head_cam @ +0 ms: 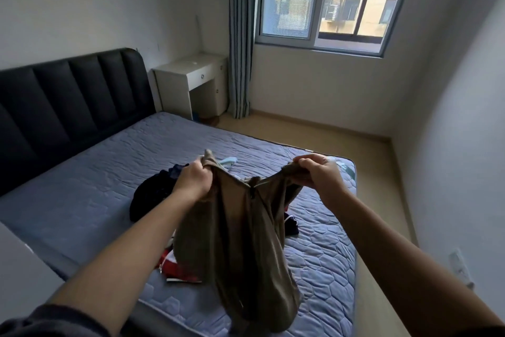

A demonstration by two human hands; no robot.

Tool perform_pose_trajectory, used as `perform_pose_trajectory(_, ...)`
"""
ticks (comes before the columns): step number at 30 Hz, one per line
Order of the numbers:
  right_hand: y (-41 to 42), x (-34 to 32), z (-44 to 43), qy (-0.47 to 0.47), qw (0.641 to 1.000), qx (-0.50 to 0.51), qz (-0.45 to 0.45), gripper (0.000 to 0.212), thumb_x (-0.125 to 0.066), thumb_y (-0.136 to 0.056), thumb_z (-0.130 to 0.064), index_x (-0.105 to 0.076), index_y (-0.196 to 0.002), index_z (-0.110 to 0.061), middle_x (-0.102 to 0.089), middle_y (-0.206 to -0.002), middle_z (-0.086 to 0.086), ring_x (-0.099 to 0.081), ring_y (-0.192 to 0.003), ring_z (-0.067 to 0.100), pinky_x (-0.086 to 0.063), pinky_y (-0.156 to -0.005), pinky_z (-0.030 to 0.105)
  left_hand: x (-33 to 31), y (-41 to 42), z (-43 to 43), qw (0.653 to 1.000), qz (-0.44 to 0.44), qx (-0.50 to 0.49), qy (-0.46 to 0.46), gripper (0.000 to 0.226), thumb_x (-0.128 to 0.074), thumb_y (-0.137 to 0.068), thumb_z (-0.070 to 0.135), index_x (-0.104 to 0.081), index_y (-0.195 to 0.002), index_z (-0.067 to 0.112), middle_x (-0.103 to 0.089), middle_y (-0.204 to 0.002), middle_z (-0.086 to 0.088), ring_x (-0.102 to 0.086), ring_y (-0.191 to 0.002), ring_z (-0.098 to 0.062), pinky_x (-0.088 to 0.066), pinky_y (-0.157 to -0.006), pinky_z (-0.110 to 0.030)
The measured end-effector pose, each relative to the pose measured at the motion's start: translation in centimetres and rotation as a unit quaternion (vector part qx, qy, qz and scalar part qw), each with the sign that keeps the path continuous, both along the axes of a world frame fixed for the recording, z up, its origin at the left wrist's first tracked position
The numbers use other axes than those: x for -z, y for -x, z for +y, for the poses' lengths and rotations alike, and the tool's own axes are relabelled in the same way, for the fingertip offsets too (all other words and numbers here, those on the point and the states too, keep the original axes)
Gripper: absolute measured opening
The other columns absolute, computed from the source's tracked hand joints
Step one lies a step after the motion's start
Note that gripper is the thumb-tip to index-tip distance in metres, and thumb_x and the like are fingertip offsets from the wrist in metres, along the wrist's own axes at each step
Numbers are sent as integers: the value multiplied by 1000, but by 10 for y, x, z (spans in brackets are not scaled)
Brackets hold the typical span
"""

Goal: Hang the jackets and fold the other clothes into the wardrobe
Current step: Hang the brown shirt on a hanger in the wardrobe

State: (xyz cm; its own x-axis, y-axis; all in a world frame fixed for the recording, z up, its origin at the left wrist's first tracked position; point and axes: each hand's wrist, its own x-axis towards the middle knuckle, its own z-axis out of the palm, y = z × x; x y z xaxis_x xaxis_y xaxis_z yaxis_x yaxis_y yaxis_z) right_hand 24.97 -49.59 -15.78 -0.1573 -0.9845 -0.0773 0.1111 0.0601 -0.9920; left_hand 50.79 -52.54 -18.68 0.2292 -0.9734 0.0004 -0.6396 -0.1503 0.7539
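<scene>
Hands grip one thin olive-brown garment (240, 241) above the quilted blue mattress (95, 189); left hand (192, 177) and right hand (318, 172) are fisted on its top corners. Dark crumpled clothes (149, 197) lie on the mattress beyond the left hand; red-and-white fabric (177, 268) lies under the hanging garment

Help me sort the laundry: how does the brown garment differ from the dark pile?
The brown garment hangs in the air, gripped at its top edge by the left hand and right hand; the dark pile lies crumpled on the bed, untouched. One is tan, the other near black. Both are unfolded.
</scene>
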Motion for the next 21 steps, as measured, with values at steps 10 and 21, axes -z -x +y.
perform_pose_trajectory(10, -45, 23, -8, -272, 804, -337, 407, 32, -53, -95, -31, -62, -111, -4, -69, -91, 13, -66, -68, 22, -56, -63, 29, -18, -29, 50, 941, 279, 26, 189, 46, -46, -85, 70, -66, -113, 40, -69, -111, 14, -63, -108, -6, -48, -97, -33)
perform_pose_trajectory(21, -282, 32, 46, 74, 866, -367, 331, 20, -52, -84, -2, -65, -98, 3, -68, -93, 16, -62, -88, 24, -51, -78, 38, -91, -132, 189, 901, 283, -71, 322, 34, -54, -94, 42, -69, -112, 18, -70, -113, -2, -63, -111, -15, -50, -94, -32)
